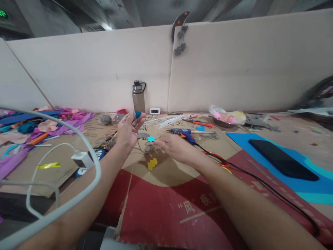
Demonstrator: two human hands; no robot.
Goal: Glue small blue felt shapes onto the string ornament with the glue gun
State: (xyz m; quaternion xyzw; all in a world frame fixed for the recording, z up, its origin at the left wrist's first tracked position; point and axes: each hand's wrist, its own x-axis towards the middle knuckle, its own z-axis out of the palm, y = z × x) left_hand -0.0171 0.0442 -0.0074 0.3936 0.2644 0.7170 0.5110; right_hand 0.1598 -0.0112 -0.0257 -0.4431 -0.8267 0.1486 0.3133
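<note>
My left hand [130, 127] is raised over the cardboard, its fingers pinched on a small dark-teal piece [137, 114] whose kind I cannot make out. Lower and to the right, my right hand [173, 146] is closed, slightly blurred, with a turquoise flower-shaped cut-out [151, 139] at its fingertips. Beneath that, a yellow wavy-edged cut-out [152, 163] shows above the cardboard [166, 178]; whether it hangs or lies there I cannot tell. A blue glue gun [186, 134] rests just beyond my right hand.
A grey bottle [138, 97] stands against the white partition [104, 66]. A black phone [282, 159] lies on blue sheets [239, 138] at right. Coloured scraps [49, 125] pile up at left. A white cable [97, 166] loops before my left forearm; the glue gun's black cord [260, 176] trails rightward.
</note>
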